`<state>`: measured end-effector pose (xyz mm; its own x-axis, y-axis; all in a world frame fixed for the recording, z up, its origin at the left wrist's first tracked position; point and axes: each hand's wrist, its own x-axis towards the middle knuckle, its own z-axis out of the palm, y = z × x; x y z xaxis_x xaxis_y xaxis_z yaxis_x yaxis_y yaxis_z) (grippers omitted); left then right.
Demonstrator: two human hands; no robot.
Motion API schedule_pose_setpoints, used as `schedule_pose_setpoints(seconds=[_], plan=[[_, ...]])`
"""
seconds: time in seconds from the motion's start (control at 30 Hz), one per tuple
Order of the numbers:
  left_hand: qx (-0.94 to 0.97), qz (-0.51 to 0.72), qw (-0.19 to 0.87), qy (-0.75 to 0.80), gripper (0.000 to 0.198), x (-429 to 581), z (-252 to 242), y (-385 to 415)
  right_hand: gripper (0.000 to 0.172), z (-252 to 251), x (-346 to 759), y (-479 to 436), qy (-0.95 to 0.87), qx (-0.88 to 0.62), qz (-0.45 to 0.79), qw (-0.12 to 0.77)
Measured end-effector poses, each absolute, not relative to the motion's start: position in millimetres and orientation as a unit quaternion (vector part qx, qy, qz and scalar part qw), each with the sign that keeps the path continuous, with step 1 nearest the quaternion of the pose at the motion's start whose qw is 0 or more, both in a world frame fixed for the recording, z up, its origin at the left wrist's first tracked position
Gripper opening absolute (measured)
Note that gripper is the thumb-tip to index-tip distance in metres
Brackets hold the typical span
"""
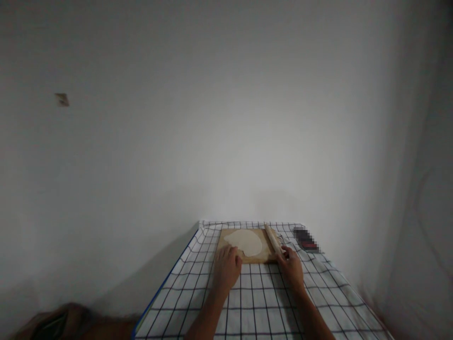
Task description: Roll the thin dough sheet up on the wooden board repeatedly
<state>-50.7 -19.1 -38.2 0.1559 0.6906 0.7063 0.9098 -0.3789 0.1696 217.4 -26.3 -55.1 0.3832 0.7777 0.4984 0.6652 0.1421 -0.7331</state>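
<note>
One dough sheet (249, 242), lower centre, on board (260, 259): apparently rolled thin, outline left uneven. Rolling pin (272, 238), right of dough: near end pinched by right hand (292, 268). Left hand (227, 269), at dough's lower-left edge: grip cannot be told.

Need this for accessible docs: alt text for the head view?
Flattened dough lies on a wooden board, the left hand at the dough's near-left edge and the right hand at the near end of a rolling pin along the board's right side. Below is a dark-gridded white tablecloth; behind, a pale wall.
</note>
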Motion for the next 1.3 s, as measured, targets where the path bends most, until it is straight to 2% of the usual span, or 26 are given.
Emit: schedule_pose_setpoints(seconds=[0.27,0.43,0.57,0.77,0.97,1.1,1.2,1.3], plan=[[-0.747,-0.362,0.147,-0.538,0.031,-50,-38,-19,0.043,-52,204,-35,-0.559,-0.739,-0.027,0.375],[-0.779,-0.378,0.103,-0.49,0.023,-45,-25,-30,0.045,-50,203,-37,-0.556,-0.745,-0.019,0.368],[-0.814,-0.374,0.06,-0.441,0.025,-42,-16,-38,0.042,-49,204,-36,-0.557,-0.743,-0.013,0.371],[-0.843,-0.329,0.058,-0.422,0.033,-36,-16,-37,0.038,-48,201,-37,-0.55,-0.742,-0.004,0.383],[-0.858,-0.299,0.055,-0.413,0.037,-12,-20,-21,0.038,-47,202,-35,-0.522,-0.717,0.034,0.46],[-0.871,-0.277,0.05,-0.403,0.038,29,-18,-7,0.05,-46,207,-30,-0.494,-0.688,0.051,0.53],[-0.903,-0.248,0.003,-0.35,0.036,67,-12,-2,0.057,-43,210,-30,-0.484,-0.63,0.076,0.602],[-0.917,-0.233,-0.037,-0.323,0.03,88,-4,4,0.058,-42,210,-33,-0.491,-0.595,0.114,0.626]])
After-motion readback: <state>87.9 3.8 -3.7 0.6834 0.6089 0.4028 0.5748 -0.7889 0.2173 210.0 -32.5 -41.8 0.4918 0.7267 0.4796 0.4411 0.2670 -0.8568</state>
